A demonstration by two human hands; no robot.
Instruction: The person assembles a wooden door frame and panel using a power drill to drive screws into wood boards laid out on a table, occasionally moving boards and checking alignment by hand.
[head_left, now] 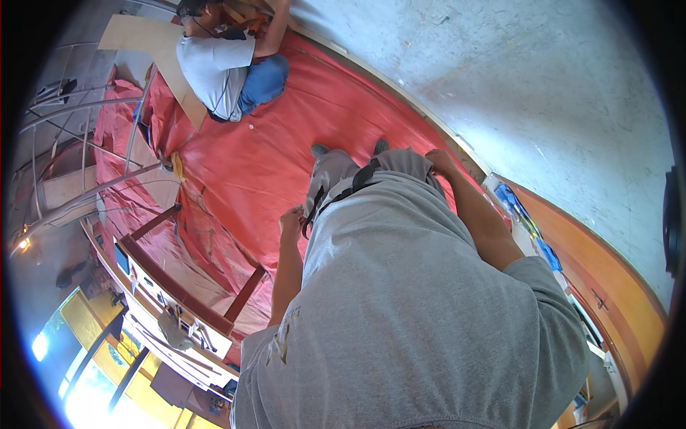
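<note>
I stand in a grey shirt (429, 286) and grey trousers (333, 169), on a red sheet laid over the floor. My left hand (291, 217) is beside my left hip with the fingers curled in, next to a dark strap (309, 223); what it holds, if anything, is too small to make out. At the other side, my right hand (440, 161) has its fingers closed at the edge of the trousers by my right thigh. Another dark strap (366, 174) hangs at my waist. The tips of my shoes (319, 150) show beyond the trousers.
A person (214, 68) in a light shirt and jeans sits on the red sheet (264, 157) at the far left, beside a brown board (153, 43). A wooden bench (186, 300) carries small tools at left, near curved metal tubes (86, 189). A pale wall (543, 93) runs along the right.
</note>
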